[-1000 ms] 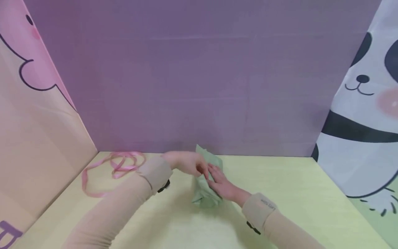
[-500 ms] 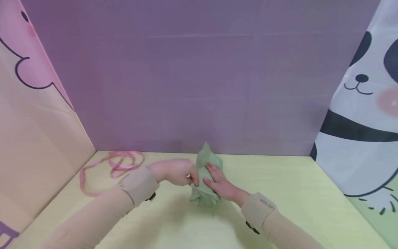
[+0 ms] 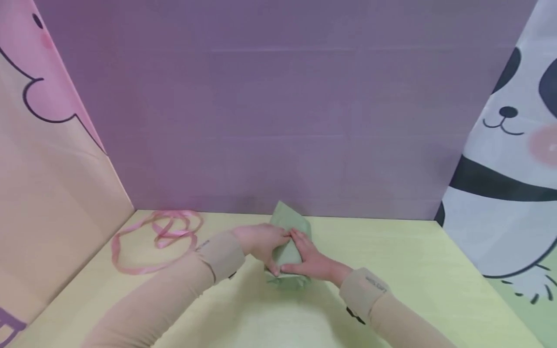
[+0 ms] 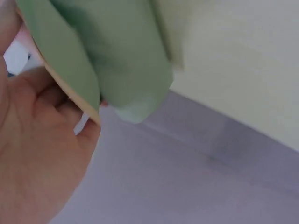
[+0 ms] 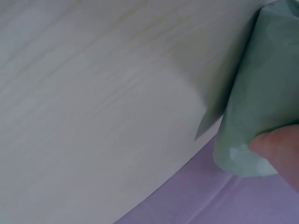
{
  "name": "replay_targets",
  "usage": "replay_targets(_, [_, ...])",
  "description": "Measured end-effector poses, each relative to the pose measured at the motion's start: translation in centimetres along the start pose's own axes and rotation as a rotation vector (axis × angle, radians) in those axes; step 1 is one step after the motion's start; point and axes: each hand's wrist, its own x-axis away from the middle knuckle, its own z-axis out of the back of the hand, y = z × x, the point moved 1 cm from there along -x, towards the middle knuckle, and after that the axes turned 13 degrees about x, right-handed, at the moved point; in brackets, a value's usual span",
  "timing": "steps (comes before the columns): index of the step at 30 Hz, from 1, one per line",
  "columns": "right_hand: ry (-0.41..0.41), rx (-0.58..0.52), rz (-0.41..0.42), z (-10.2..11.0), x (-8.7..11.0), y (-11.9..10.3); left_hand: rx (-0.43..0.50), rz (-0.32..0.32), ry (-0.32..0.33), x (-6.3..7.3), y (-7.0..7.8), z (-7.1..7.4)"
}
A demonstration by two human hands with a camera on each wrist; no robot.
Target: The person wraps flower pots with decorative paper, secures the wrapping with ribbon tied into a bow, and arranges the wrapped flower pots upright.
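Green paper bundle sits mid-table, nr the back edge; L hand holds its flap, fingers curled at the rim, R hand lies on top w/ fingers straight and spread. Pale-yellow tabletop, faint grain; pink ribbon looped back L. Purple backdrop behind, peach-and-pink cartoon panel L side, panda panel R.

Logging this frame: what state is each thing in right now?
Green paper: rolled into a bundle, flap partly raised, near end crumpled, contents hidden.
Pink ribbon: loose, untied, looped on the table.
Left hand: at the flap's edge; whether it pinches is unclear.
Right hand: resting on the paper.
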Motion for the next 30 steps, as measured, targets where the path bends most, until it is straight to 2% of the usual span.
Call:
replay_targets(3, [-0.02,0.002,-0.007,0.0,0.0,0.1,0.003,0.013,0.004,-0.2,-0.4,-0.9])
replay_targets(6, [-0.02,0.015,0.0,-0.1,0.1,0.0,0.075,0.03,0.008,-0.2,-1.0,-1.7])
replay_targets(17, [0.037,0.049,0.01,-0.8,0.0,0.1,0.385,-0.065,0.063,-0.8,-3.1,-4.8])
replay_targets(19, [0.038,0.05,0.007,-0.9,-0.1,-0.1,0.452,-0.06,0.067,-0.8,-3.4,-5.1])
replay_targets(22, [0.039,0.04,0.007,-1.0,-0.1,-0.3,0.544,-0.039,0.095,-0.6,-3.8,-4.8])
replay_targets(25, [0.041,0.047,0.006,-0.9,-0.1,-0.5,0.523,-0.028,0.168,-0.9,-3.8,-3.7])
replay_targets(27, [0.046,0.062,0.008,-0.9,-0.1,-0.5,0.44,-0.02,0.224,-1.4,-3.5,-3.2])
replay_targets(30, [0.055,0.069,0.006,-0.9,-0.1,-0.3,0.254,0.038,0.276,-2.2,-3.2,-2.9])
